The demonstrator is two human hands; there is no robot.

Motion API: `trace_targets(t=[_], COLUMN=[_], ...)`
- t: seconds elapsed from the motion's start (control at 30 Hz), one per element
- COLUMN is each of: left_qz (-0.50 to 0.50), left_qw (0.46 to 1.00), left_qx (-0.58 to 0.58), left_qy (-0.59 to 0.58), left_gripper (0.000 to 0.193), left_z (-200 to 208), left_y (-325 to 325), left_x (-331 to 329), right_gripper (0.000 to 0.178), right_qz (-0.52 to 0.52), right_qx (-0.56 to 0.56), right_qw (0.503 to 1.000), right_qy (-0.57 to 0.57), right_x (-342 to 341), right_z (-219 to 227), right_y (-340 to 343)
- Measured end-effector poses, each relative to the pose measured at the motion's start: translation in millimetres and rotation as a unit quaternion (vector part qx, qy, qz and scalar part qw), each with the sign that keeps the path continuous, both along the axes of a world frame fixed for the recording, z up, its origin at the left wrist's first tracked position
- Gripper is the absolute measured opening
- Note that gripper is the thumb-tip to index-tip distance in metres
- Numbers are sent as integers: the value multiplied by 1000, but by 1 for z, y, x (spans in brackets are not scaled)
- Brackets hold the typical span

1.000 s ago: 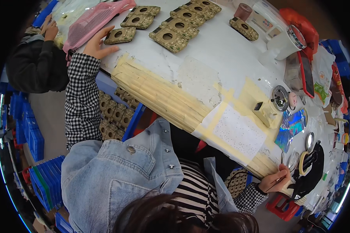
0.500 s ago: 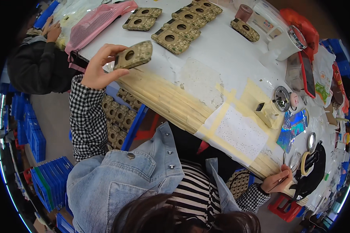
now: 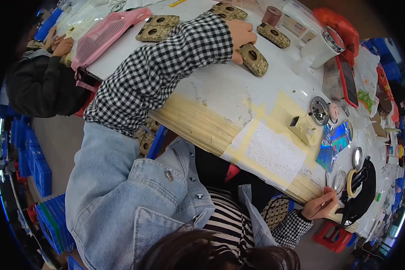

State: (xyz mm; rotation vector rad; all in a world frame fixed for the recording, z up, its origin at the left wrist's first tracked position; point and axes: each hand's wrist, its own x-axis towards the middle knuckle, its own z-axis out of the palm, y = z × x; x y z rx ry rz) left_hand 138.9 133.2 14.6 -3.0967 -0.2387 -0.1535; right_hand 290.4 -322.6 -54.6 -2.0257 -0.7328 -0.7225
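Note:
My left hand (image 3: 244,36) reaches far across the table, thumb and fingers closed about the left end of a camouflage toy tank hull (image 3: 255,62) with a round hole in its top. Behind the hand, more hulls of this kind (image 3: 229,11) lie in a row, partly covered by my checked sleeve. One separate hull (image 3: 273,36) lies to the right, and a pair (image 3: 157,28) is left of my arm. My right hand (image 3: 320,204) rests at the table's near right edge, fingers pinched on a slim metal tool (image 3: 327,179) that points up; its exact kind is unclear.
A white dotted sheet (image 3: 274,150) is taped near the front edge. To the right are a small glass bottle (image 3: 303,130), a lidded white mug (image 3: 321,47), a roll of tape (image 3: 356,184) and a black bag (image 3: 366,191). A pink mesh bag (image 3: 108,38) lies left, beside a co-worker's hands (image 3: 60,45).
My left hand has swung from the table's left edge far to the right, carrying the hull down to the tabletop. My right hand stays at the near right edge.

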Motion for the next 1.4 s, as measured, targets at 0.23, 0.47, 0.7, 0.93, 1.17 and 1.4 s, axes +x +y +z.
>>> trace_targets(t=[0.23, 0.47, 0.7, 0.93, 1.17, 1.4], left_qz=[105, -11, 133, -121, -202, -156], left_qw=[991, 965, 709, 591, 556, 532], left_qx=[51, -128, -519, -793, -806, -829], left_qy=[70, -228, -459, -86, 0, 80], left_gripper=[63, 44, 8, 37, 32, 31], left_z=[-23, 4, -25, -39, -58, -55], left_y=[36, -42, -149, -209, -253, -259], left_x=[42, -29, -134, -111, -68, -61], right_gripper=[23, 25, 35, 11, 45, 49], right_qz=[8, -1, -3, 299, 507, 489], right_qx=[6, 9, 52, 13, -252, -324], right_qw=[1000, 1000, 999, 954, 824, 809], right_qy=[5, -4, -1, 27, 2, 16], right_x=[-2, -1, -10, -78, -90, -80], right_z=[0, -1, 11, 51, 72, 62], right_y=[4, 0, 1, 73, 82, 55])
